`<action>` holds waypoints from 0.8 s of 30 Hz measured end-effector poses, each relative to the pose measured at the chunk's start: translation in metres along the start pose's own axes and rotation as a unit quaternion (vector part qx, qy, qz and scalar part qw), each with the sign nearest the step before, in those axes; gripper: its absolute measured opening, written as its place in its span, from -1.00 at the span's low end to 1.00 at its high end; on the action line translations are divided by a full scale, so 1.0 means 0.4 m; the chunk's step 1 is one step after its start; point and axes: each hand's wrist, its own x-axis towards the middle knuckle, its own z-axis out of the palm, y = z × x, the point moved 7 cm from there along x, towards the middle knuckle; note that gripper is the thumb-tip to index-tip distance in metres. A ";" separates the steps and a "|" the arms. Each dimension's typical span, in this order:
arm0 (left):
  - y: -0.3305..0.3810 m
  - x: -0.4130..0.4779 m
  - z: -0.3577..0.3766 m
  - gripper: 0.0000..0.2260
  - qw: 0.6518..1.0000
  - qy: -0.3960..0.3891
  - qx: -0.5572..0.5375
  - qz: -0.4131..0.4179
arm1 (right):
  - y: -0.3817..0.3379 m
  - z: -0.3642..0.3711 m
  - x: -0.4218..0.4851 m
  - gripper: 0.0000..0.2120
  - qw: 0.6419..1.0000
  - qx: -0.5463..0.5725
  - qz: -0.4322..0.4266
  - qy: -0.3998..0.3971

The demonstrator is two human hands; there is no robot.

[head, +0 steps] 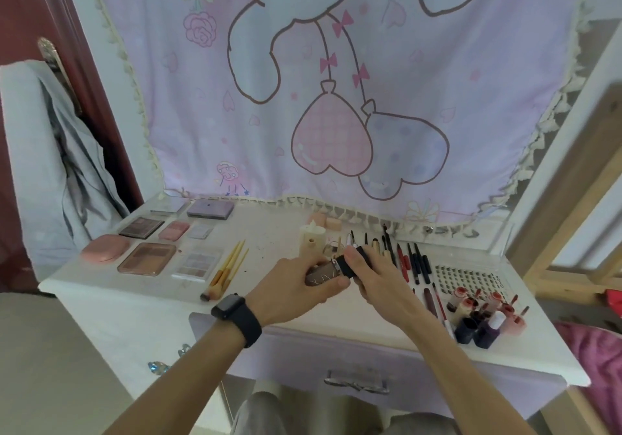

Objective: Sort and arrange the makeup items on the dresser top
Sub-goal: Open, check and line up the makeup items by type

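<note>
A brown foundation bottle (319, 274) with a black cap (350, 264) is held over the middle of the white dresser top (279, 242). My left hand (296, 286) grips the bottle's body. My right hand (377, 283) grips the black cap. Palettes lie in rows at the left, among them a brown palette (147, 258) and a pink compact (106, 248). Yellow-handled brushes (225, 271) lie beside them. Pencils and liners (410, 261) lie in a row at the right.
A cream bottle (312, 237) and pink sponges (324, 220) stand behind my hands. A lash tray (466, 278) and several lip and nail bottles (484, 316) crowd the right front. A cartoon cloth (319, 81) hangs behind. A grey garment (57, 165) hangs at the left.
</note>
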 end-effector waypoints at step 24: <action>0.038 -0.010 -0.108 -0.65 0.963 -0.008 -0.271 -0.010 | -0.087 -0.119 -0.011 -0.52 0.959 0.277 -0.048 -0.040</action>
